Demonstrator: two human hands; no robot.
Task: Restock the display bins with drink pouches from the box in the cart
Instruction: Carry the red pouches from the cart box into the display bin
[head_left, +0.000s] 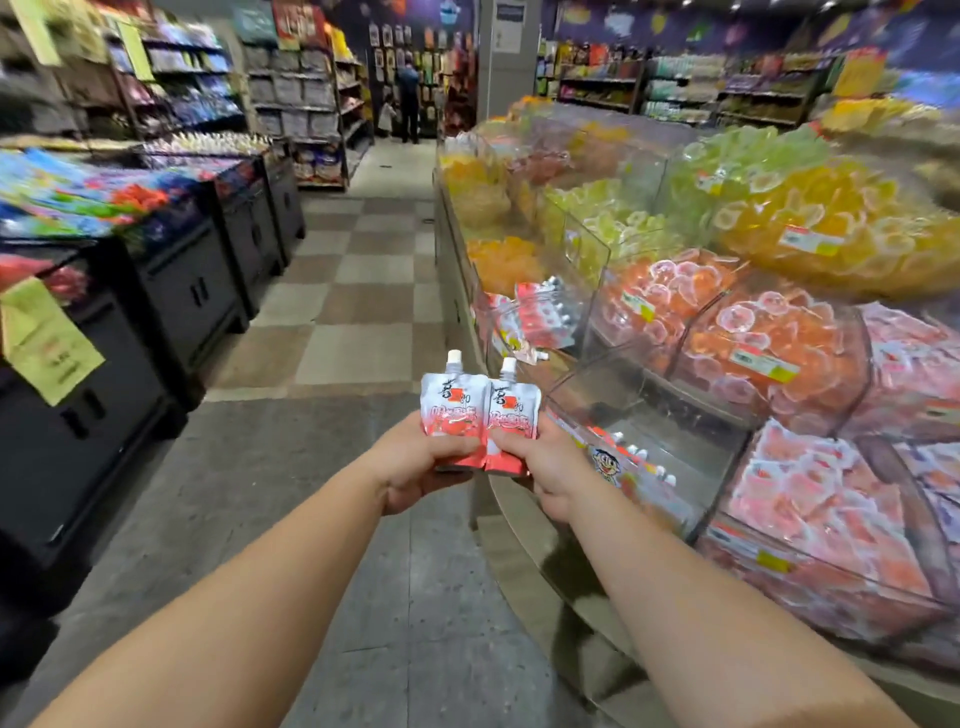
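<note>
I hold up red-and-white drink pouches with white screw caps in front of me over the aisle floor. My left hand (421, 462) grips the bottom of the left pouch (451, 402); my right hand (545, 470) grips the bottom of the right pouch (513, 408). The two pouches stand upright, side by side and touching. Just right of them is a clear display bin (654, 415), mostly bare, with a few pouches (631, 457) lying low at its front. A farther bin (587, 317) holds several red pouches (540, 317). Neither cart nor box is in view.
The curved display stand (524, 525) runs along my right, filled with bins of orange, yellow, green and pink jelly packs. Black display counters (171, 312) line the left of the aisle. Checkered floor stretches ahead; two people (408, 98) stand far down by the shelves.
</note>
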